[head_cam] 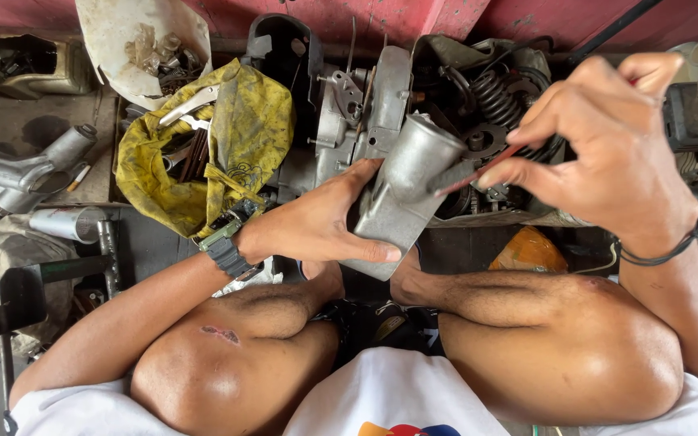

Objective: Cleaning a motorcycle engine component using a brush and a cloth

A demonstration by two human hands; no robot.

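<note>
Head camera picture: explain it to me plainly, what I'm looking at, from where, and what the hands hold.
The camera sits on a person's head and looks straight down, so you see bare knees at the bottom and both hands above them. The left hand, with a wristwatch, grips a grey metal casting with a round tube end. The right hand pinches a thin red-handled tool and points its tip at that tube. Behind lie engine parts, among them a black coil spring. To the left lie a dirty yellow cloth with tools in it and a white tub of small parts.

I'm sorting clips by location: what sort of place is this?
Probably a motorcycle repair workshop: an engine casing, a coil spring and loose metal parts surround the grey metal part being worked on.
</note>
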